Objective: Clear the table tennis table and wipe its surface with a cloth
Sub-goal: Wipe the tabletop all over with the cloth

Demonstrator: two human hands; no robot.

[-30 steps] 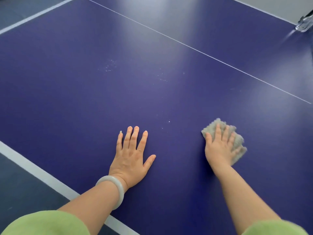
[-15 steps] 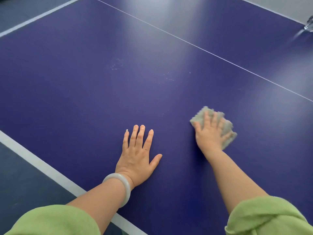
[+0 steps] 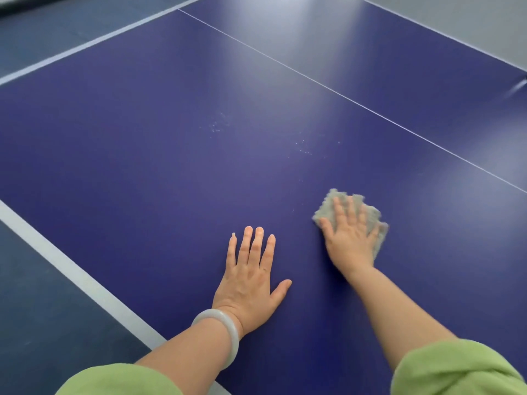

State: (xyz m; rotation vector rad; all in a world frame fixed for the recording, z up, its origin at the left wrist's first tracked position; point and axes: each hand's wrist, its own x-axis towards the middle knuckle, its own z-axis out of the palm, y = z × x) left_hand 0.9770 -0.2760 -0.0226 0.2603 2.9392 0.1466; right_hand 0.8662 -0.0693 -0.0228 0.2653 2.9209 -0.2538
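Grey cloth [image 3: 330,209] pressed flat under right hand [image 3: 349,240] on table [image 3: 142,172]

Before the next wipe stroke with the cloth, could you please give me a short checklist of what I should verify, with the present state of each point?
1. Cloth lies under the right hand, fingers spread on it: ok.
2. Left hand rests flat on the table, apart from the cloth: ok.
3. Path from the cloth to the pale specks: nothing stands in it: ok.
4. Surface clean: not ok, the specks lie farther out, beyond the cloth.
5. Cloth damp or dry: cannot tell.
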